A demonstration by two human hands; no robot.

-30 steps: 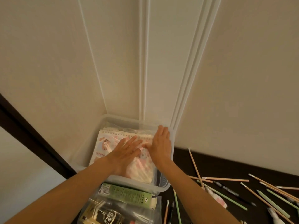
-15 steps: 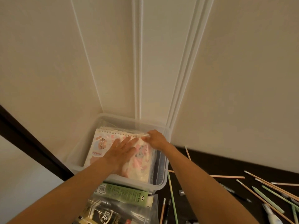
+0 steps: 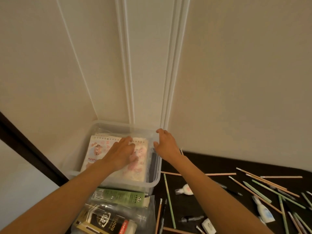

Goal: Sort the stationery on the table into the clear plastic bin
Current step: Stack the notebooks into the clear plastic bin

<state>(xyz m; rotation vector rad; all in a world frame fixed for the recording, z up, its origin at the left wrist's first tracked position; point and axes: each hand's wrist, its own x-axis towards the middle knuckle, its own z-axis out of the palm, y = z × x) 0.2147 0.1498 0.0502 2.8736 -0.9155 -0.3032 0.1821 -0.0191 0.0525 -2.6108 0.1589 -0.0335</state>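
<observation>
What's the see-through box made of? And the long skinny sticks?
The clear bin looks like smooth, slightly cloudy plastic: the notebook shows through its walls. The pencils seem wooden, some bare tan, some painted pale green, matte. The notebook looks like paper, with a printed cover and ring binding.

Left hand point(image 3: 121, 154): flat, fingers straight, pressing the notebook point(image 3: 99, 149).
Notebook: under the left hand, inside the bin point(image 3: 135, 183).
Right hand point(image 3: 166, 146): at the bin's rim, fingers bent; grip unclear.
Pencils point(image 3: 256, 191): on the bench point(image 3: 211, 162), right of the right hand.
</observation>
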